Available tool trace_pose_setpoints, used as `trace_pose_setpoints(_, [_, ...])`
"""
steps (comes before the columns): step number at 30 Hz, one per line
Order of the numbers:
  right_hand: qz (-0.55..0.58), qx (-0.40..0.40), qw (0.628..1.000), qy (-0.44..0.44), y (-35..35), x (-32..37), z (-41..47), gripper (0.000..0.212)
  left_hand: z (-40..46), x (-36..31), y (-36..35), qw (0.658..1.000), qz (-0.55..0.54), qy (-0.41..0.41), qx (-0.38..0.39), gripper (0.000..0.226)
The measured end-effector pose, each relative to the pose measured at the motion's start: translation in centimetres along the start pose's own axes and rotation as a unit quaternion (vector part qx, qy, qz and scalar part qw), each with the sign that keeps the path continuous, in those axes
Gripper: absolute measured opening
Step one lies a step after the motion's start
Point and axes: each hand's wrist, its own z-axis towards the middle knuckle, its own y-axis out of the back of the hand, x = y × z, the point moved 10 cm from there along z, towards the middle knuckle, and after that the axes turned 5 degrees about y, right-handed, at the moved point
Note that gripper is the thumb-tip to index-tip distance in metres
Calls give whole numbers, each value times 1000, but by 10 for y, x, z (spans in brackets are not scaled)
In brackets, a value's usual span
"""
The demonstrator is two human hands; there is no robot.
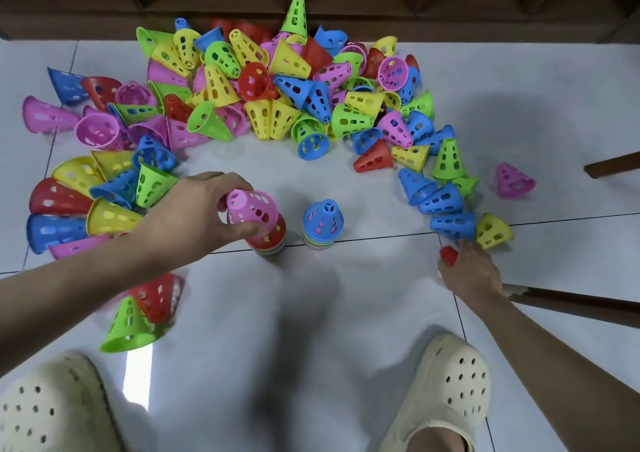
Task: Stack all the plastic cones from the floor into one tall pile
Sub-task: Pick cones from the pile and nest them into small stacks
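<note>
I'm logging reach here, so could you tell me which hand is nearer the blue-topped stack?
Left. The left hand holds a pink cone just beside the blue-topped stack; the right hand is farther off.

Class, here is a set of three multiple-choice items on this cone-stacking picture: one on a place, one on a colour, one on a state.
1. Where does the blue-topped stack stand?
A. right of the red-topped stack
B. behind the heap
C. on a shoe

2. What colour is the cone in the left hand?
A. green
B. pink
C. yellow

3. What is the right hand doing?
A. resting flat and empty
B. holding a shoe
C. gripping a red cone

Key: 1 A, the two stacks stand side by side on the floor; 2 B, the pink cone is tilted over the red-topped stack; 3 C, red plastic shows between its fingers.
</note>
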Motion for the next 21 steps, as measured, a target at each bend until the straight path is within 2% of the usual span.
trace_pose_setpoints(5, [43, 17, 999, -22, -6, -4, -7, 41, 4, 15, -34, 999, -19, 14, 36, 39])
trace_pose_setpoints(8, [131, -3, 991, 26, 4, 15, -12, 27, 5, 19, -46, 998, -35, 14, 48, 39])
trace_pose_setpoints(13, [276, -28, 958, 70, 35, 68, -20, 27, 7, 23, -61, 996, -46, 24, 68, 41])
trace_pose_setpoints(15, [352, -20, 932, 79, 50, 93, -23, 25, 7, 24, -66, 996, -42, 22, 76, 43])
trace_pose_setpoints(18, [471, -31, 873, 127, 79, 134, -32, 14, 7, 25, -70, 995, -53, 29, 84, 41])
trace_pose_setpoints(21, [545, -46, 809, 214, 106, 172, -45, 27, 8, 28, -73, 993, -63, 38, 92, 37])
